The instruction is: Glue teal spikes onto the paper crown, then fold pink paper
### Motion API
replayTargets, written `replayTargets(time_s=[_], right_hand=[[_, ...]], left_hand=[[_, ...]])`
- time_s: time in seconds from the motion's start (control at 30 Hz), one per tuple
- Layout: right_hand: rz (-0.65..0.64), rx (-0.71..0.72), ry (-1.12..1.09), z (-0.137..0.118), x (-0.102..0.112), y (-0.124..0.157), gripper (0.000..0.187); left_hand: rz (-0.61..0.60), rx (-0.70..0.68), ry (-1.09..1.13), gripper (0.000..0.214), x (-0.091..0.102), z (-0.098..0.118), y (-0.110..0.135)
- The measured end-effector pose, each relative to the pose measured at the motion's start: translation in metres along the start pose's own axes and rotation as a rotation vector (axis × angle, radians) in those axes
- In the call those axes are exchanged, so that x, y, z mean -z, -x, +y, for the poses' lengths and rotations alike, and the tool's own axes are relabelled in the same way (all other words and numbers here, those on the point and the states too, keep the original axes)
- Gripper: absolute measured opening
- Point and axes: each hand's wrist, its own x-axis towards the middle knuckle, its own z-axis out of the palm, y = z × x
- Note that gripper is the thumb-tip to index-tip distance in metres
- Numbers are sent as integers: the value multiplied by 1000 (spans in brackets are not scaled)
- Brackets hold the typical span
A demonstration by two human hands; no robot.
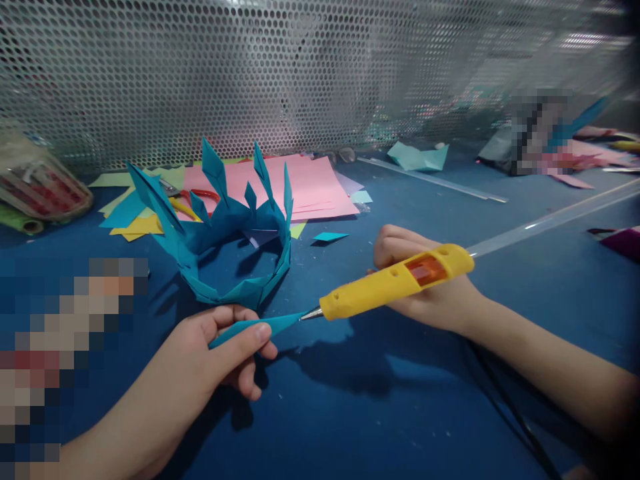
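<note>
Between its thumb and fingers, my left hand (225, 353) pinches a folded blue paper piece (280, 323) with a pointed end facing right. A yellow hot glue gun (370, 291) is gripped in my right hand (430, 300), and its metal nozzle is at the tip of that piece. A clear glue stick (540, 223) sticks out of the gun's back end. Just beyond my left hand stands a blue paper crown (255, 288), a ring with upright pointed pieces. To the right of the crown lies a small blue paper diamond (330, 237).
Pink paper sheets (320, 187) lie behind the crown, near scissors (193, 203). Loose clear glue sticks (435, 179) and a folded pale-green paper (419, 157) are farther back. A plastic container (43, 177) stands at left. A perforated metal panel (250, 73) borders the table; a black cord (515, 413) runs at right.
</note>
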Motion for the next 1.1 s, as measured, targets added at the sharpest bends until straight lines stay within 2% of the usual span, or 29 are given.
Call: replayTargets(time_s=[0.17,0.47,0.67,1.1], right_hand=[[25,-5,5,1,-1,1,26],[-11,-21,-22,-4,0,-2,25],[-20,-79,-49,-2,-2,0,25],[-1,-130,-50,4,0,3,26]], left_hand=[[10,25,-23,34,-1,3,1],[11,2,1,32,-1,0,-1],[-3,11,-27,34,-2,4,-1],[-11,20,24,33,1,-7,-5]])
